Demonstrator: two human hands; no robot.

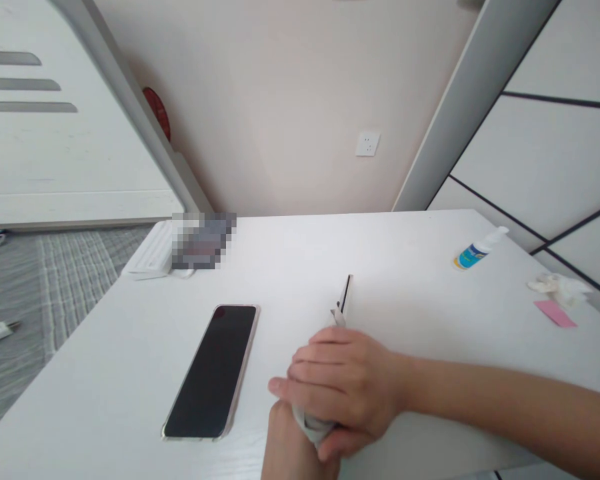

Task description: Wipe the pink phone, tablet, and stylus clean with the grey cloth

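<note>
My right hand (343,387) comes in from the right, with its fingers curled over a pale grey cloth (311,427). Below it, my left hand (293,447) sits at the bottom edge, mostly hidden under the right hand and pressed against the cloth. A thin dark strip-shaped tool (344,299) rises just behind my right fingers, its lower end hidden by them. To the left of both hands, a smartphone (211,372) lies face up with a dark screen and a light metallic rim on the white table (380,267).
A white object (150,252), partly pixelated, lies at the table's back left. A small spray bottle with a blue label (475,251), crumpled tissue (559,288) and a pink note (555,313) sit at the right. The table's left edge drops to a grey floor rug (75,293).
</note>
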